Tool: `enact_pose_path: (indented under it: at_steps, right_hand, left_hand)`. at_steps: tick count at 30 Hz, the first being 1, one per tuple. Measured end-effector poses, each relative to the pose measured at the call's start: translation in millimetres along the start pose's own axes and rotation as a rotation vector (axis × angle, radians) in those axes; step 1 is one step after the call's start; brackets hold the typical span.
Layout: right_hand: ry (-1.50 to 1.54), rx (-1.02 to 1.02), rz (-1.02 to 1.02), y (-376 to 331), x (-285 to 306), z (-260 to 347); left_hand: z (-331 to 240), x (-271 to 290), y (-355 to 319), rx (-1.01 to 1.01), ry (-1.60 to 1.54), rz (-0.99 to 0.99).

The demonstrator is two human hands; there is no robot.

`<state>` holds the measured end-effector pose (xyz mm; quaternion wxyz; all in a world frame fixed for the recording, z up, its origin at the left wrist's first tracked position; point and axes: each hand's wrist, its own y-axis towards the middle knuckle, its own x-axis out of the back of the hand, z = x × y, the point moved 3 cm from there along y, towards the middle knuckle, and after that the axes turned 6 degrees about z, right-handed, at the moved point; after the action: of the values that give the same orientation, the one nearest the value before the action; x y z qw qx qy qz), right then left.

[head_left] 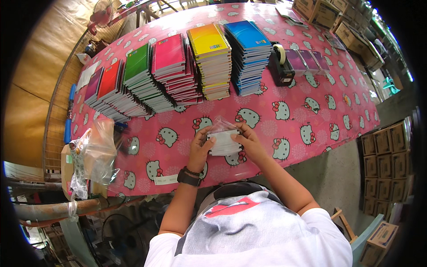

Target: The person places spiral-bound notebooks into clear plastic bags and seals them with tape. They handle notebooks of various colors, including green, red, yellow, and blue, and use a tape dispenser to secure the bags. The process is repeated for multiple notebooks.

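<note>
Between my two hands is a small stack of notebooks [223, 143], its white page edges facing me and clear plastic film [219, 123] around its far side. My left hand [201, 144] grips its left end, with the thumb on the near face. At the right end, my right hand [250, 143] holds it the same way. Beyond them stand stacks of spiral notebooks: purple [94, 83], red [109, 80], green [137, 64], pink [168, 54], yellow [207, 40] and blue [247, 35].
A black tape dispenser [281, 71] stands right of the blue stack, beside purple notebooks in film [307, 60]. Clear plastic bags [100, 151] lie at the table's left edge. A white strip [166, 180] is near the front edge. Cartons [383, 142] are piled at the right.
</note>
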<state>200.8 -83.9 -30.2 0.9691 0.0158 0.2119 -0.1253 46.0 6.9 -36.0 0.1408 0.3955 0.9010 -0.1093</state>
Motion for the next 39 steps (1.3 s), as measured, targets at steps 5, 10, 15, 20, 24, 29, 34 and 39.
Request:
enact_pose_path:
  at_steps: [5, 10, 15, 20, 24, 29, 34, 39]
  right_hand:
    - [-0.392, 0.416, -0.095, -19, 19, 40]
    - [-1.093, 0.416, 0.327, -32, 2, 60]
    - [-1.195, 0.439, 0.401, -28, -7, 61]
    - [-1.205, 0.374, 0.508, -25, -5, 51]
    - [-1.19, 0.319, 0.594, -23, -10, 56]
    - [-1.305, 0.327, 0.638, -21, -15, 57]
    - [-1.35, 0.303, 0.674, -24, -14, 59]
    - [-1.376, 0.261, 0.691, -22, -14, 63]
  left_hand:
    - [-52, 8, -12, -0.442, 0.15, -0.062]
    - [-113, -46, -40, -0.546, 1.427, 0.346]
    - [-126, -18, -57, -0.736, 0.946, -0.1]
    - [-46, 1, -56, -0.524, 1.185, 0.148]
    - [-40, -3, -49, -0.425, 1.217, 0.261]
    - [-48, -5, -38, -0.44, 1.168, 0.318]
    - [-38, 4, -42, -0.426, 1.128, 0.327]
    - [-49, -12, -35, -0.378, 1.358, 0.443]
